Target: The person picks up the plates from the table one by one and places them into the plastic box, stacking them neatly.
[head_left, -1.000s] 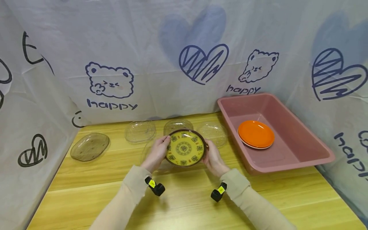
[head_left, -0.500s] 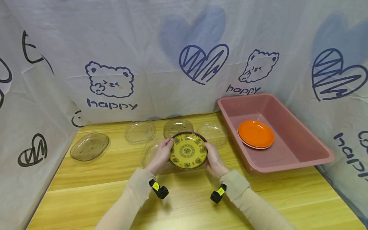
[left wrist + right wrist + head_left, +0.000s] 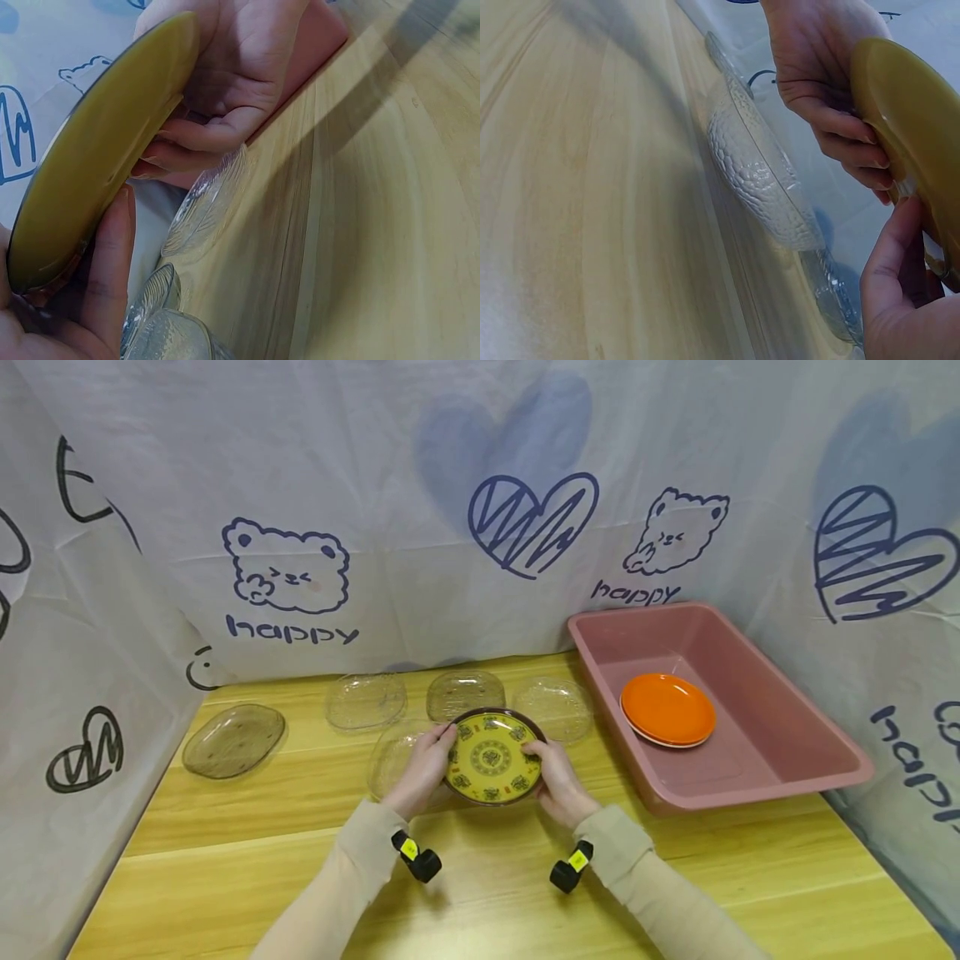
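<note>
Yellow plate [image 3: 491,756] gripped in two hands above the counter [image 3: 487,893]; slip risk at the rim.
Head view: left hand [image 3: 426,768] and right hand [image 3: 561,783] pinch opposite edges, thumbs on top; if either loosens, the plate could drop onto the glass dish [image 3: 384,762] nearby. Left wrist view: plain underside, curled fingers beneath, hidden from above. Right wrist view: bumpy glass wall, unclear overhead; printed face unseen.

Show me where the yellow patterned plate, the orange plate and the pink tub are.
Yellow patterned plate [image 3: 493,758], head view: the middle of its printed face.
Orange plate [image 3: 667,708], head view: the middle of its upper face.
Pink tub [image 3: 744,745], head view: a bare part of its floor.
</note>
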### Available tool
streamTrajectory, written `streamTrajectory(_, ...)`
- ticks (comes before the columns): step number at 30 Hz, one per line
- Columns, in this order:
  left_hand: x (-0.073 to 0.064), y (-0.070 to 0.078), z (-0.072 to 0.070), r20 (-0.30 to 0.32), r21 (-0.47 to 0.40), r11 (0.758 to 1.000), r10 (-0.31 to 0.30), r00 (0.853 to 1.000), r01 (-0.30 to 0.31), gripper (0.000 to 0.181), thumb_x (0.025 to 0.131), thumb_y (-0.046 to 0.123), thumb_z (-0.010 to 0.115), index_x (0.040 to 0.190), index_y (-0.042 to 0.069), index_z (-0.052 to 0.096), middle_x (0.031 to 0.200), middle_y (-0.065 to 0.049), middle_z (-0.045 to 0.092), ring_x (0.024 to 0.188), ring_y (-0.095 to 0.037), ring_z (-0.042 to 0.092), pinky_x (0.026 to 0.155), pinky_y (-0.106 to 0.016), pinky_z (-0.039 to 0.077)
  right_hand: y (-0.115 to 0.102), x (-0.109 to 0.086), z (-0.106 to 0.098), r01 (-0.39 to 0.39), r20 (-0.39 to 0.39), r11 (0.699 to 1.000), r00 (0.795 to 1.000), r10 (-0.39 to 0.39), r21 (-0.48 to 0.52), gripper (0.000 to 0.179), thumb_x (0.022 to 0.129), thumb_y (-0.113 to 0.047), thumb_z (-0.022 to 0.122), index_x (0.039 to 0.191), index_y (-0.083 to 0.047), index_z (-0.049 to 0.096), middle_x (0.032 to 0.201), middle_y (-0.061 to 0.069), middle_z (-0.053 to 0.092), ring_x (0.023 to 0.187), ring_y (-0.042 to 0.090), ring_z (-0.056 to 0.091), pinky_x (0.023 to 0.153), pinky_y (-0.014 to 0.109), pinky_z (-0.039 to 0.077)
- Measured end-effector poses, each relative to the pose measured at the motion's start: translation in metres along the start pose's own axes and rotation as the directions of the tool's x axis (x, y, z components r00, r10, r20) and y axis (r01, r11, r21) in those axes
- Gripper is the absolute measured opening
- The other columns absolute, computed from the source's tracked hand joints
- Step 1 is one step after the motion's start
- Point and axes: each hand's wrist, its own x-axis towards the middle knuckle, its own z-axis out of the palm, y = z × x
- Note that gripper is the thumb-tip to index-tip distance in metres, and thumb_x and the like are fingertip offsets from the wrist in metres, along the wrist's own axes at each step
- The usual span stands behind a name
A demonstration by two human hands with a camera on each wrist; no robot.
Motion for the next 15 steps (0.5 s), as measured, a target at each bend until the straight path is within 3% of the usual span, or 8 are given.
streamTrajectory(6, -0.0005, 0.0006, 0.0011, 0.005, 0.018, 1.000, -0.010, 1.000, 0.010, 0.053, 0.110, 0.031, 0.036, 0.152, -0.001, 0.039, 0.124, -0.020, 0.062, 0.099, -0.016, 0.062, 0.114, -0.045, 0.044, -0.0006, -0.0007, -0.0017, -0.015, -0.025, 1.000, 1.000, 0.015, -0.007, 0.045, 0.096, -0.013, 0.047, 0.139, 0.001, 0.048, 0.090, -0.001, 0.067, 0.078, 0.011, 0.068, 0.073, 0.027, 0.060)
streamTrajectory(15, 0.0008, 0.0040, 0.0017, 0.005, 0.030, 1.000, -0.010, 1.000, 0.010, 0.050, 0.109, 0.034, 0.038, 0.145, 0.001, 0.050, 0.098, -0.008, 0.063, 0.083, -0.011, 0.059, 0.102, -0.036, 0.048, -0.0038, -0.0028, -0.0028, -0.020, -0.039, 1.000, 0.999, 0.020, 0.005, 0.043, 0.096, -0.014, 0.048, 0.137, 0.001, 0.048, 0.090, -0.001, 0.066, 0.078, 0.010, 0.067, 0.072, 0.025, 0.060)
